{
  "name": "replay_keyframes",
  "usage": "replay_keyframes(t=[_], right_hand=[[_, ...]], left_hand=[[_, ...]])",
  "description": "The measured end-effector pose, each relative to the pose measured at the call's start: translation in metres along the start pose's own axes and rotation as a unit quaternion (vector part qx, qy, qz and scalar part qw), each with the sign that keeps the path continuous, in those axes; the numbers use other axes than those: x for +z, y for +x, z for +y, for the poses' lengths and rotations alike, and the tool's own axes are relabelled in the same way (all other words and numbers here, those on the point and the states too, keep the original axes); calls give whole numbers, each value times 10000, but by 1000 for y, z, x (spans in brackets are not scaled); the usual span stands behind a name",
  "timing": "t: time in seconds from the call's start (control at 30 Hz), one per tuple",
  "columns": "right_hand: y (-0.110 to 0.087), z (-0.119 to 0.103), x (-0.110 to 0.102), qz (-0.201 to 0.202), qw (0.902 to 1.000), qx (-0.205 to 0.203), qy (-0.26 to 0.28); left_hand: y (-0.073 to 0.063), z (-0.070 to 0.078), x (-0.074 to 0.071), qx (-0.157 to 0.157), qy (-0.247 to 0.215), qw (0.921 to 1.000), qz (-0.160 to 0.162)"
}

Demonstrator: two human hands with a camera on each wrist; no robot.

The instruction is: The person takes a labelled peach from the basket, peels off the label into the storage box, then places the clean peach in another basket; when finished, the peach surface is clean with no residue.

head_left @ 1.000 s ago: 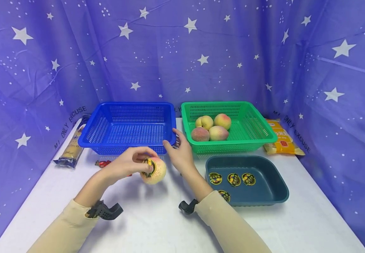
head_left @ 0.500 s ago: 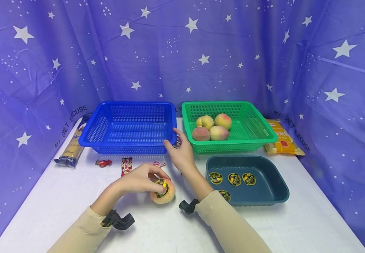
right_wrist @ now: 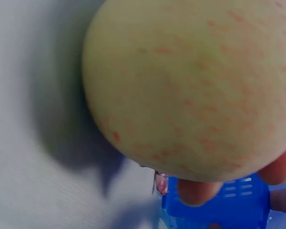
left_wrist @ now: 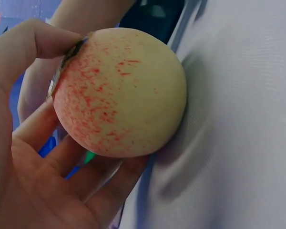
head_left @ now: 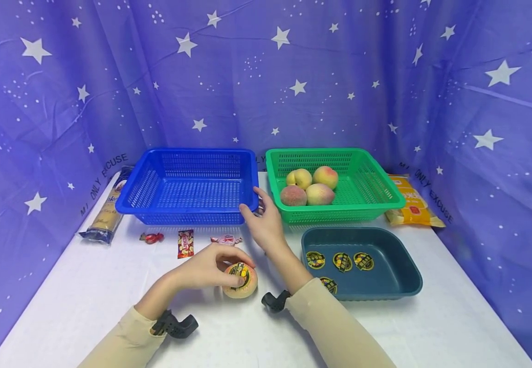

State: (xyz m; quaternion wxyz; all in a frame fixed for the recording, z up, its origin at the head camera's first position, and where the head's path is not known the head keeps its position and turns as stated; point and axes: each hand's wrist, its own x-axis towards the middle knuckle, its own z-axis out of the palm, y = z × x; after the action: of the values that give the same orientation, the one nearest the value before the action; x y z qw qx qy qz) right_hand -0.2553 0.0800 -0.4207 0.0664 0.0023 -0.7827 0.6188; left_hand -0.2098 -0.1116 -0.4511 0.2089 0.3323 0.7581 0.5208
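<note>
In the head view my left hand (head_left: 213, 268) grips a peach (head_left: 235, 293) from its left side, low at the white tablecloth. A round black-and-yellow sticker (head_left: 243, 271) sits on top of the fruit, with the thumb lying over it. The left wrist view shows the peach (left_wrist: 124, 95) between thumb and fingers, its pale, red-flecked side against the cloth. My right hand (head_left: 268, 225) holds the near right corner of the blue basket (head_left: 183, 209), thumb at the front rim and index finger at the side. Its other fingers are partly hidden.
Several peaches lie in a green basket (head_left: 362, 207). A dark tray (head_left: 385, 276) at right holds several matching stickers. Three wrapped sweets, red (head_left: 152, 238), dark red (head_left: 185, 244) and pink (head_left: 226, 239), lie before the blue basket. Packets (head_left: 107, 214) (head_left: 415, 204) flank the baskets.
My left hand has brought the peach down, toward me and slightly right, to the tablecloth, uncovering the sweets behind. The right hand stays at the blue basket's corner.
</note>
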Motion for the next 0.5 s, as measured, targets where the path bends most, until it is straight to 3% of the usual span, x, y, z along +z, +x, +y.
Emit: replay_keyframes(t=[0.27,0.5], right_hand=[[-9,-4,-10,-169,9998,-34,-126],[-32,-5,-26,-509,9975,-70,-478]], left_hand=[[-4,-7,-2,76,-158,9995,-243],[-6,-13,-5,371,-348,9967,-627]])
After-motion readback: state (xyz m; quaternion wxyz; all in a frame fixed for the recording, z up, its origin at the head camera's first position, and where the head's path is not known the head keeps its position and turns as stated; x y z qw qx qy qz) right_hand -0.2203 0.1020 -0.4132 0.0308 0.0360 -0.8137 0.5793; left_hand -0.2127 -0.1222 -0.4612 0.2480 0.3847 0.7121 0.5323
